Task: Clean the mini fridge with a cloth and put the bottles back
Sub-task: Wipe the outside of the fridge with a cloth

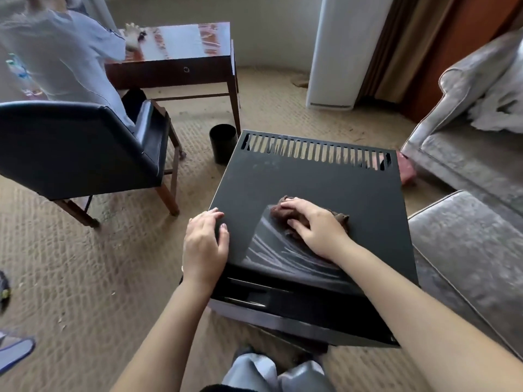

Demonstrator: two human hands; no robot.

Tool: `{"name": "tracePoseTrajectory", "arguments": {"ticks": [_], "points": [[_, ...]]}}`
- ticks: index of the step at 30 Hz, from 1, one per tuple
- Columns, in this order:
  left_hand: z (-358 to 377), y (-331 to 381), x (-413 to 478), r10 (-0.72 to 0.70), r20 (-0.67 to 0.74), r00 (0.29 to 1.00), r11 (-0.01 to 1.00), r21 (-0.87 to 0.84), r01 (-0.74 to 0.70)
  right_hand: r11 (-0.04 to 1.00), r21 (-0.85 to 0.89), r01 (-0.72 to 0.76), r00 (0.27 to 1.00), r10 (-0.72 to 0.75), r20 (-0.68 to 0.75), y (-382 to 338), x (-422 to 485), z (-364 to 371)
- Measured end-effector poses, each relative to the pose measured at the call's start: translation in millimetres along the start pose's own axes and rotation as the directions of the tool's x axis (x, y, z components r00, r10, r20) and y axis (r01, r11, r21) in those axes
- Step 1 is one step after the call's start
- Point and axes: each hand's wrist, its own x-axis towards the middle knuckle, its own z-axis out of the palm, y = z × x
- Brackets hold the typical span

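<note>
Right hand (317,227) pressing brown cloth (285,212) on mini fridge (311,176) top, left hand (205,241) flat, empty, beside it

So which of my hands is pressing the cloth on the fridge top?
The right hand, flat on the brown cloth. The left hand rests bare at the mini fridge top's left edge.
</note>
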Motion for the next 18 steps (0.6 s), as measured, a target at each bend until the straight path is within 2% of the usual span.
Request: {"name": "tracePoseTrajectory", "arguments": {"ticks": [2,4,5,7,10,13,15,17,18], "points": [[-4.5,-8.1,2.5,0.011,0.015,1.0,1.0,-0.018,-0.011,0.996,-0.006,-0.094,0.985,0.092,-0.149,12.0,6.9,-7.8],[-6.9,-16.7,12.0,0.035,0.044,0.998,0.999,-0.02,-0.034,0.966,0.019,-0.257,0.915,0.25,-0.316,13.8,24.1,-5.1],[-8.1,-17.4,17.3,0.04,0.045,0.998,0.999,-0.027,-0.038,0.955,0.033,-0.294,0.888,0.286,-0.359,7.8,32.9,1.2],[-9.9,-18.0,27.7,0.032,0.047,0.998,0.998,-0.048,-0.03,0.968,0.036,-0.247,0.909,0.244,-0.339,-16.6,45.5,22.1],[-5.6,-21.1,34.6,0.002,0.076,0.997,0.997,-0.077,0.004,0.999,0.038,-0.018,0.989,0.023,-0.143,-60.1,34.9,58.1],[-2.3,-22.8,34.1,0.015,0.11,0.994,0.994,-0.105,-0.003,0.991,0.066,0.113,0.991,-0.108,-0.075,-82.8,-5.2,73.4],[-1.7,-23.8,31.9,0.046,0.115,0.992,0.994,-0.1,-0.035,0.993,0.072,0.091,0.994,-0.087,-0.064,-75.2,-29.8,67.8],[-0.4,-23.9,27.6,0.107,0.12,0.987,0.993,-0.066,-0.099,0.998,0.05,-0.041,0.99,0.048,-0.135,-51.6,-45.9,52.5],[0.2,-22.4,25.5,0.147,0.121,0.982,0.989,-0.045,-0.142,0.99,0.039,-0.139,0.965,0.144,-0.218,-37.3,-50.9,42.3]]}}
